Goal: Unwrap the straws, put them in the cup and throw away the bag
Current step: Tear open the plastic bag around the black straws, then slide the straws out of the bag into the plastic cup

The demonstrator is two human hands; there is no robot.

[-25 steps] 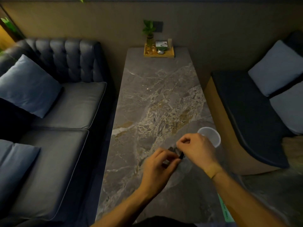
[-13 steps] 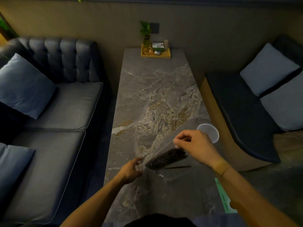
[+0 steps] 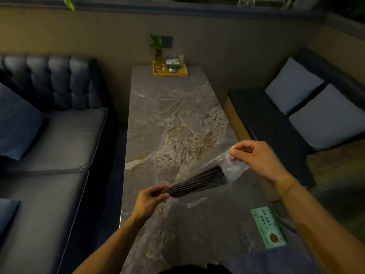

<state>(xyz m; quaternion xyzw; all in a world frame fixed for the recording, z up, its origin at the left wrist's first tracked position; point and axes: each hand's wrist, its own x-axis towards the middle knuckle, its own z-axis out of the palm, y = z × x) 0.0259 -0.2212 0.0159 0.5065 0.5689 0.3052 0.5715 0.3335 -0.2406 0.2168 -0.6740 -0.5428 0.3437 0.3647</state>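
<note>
While the left hand (image 3: 151,198) pinches the straws (image 3: 195,182), the right hand (image 3: 254,157) grips the bag (image 3: 231,169) — both taut.

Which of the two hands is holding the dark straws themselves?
The left hand pinches the straws at their near end; the right hand holds only the clear bag.

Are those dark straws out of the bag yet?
Mostly out. The left hand grips the straws; the right hand holds the clear bag, which overlaps only their far tips.
</note>
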